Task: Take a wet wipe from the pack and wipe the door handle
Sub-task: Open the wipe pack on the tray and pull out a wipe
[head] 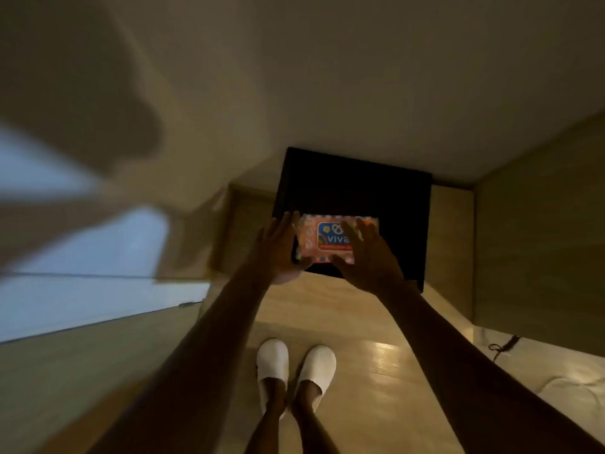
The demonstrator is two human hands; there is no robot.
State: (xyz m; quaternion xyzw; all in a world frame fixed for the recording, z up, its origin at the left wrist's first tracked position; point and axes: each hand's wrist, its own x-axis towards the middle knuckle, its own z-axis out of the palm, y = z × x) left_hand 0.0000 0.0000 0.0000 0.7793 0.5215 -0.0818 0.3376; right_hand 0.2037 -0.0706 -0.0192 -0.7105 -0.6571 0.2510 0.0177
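Your two forearms fill the lower frame, reaching out over white slippers (296, 365) on the pale wooden floor (376, 371). Going left to right: a blurred light curtain or fabric (82, 198) hangs at the far left, then your left hand (281, 250), the wet wipe pack (330, 240), and your right hand (366, 257).

Both hands have fingers spread apart. The left grip cups the pack's left end, thumb under its near edge; whether it is actually pressing is hard to tell. The right grip hovers in front of the pack's right half, not closed on anything.

That pink pack sits at the near edge of a black counter (393, 198), toward its left corner. No wipe is out yet, and the door handle is not in view.

Watch for the pack sliding off that near edge if you pull the flap without pinning it. In dim light you may also miss the opening, or drag out several wipes together.
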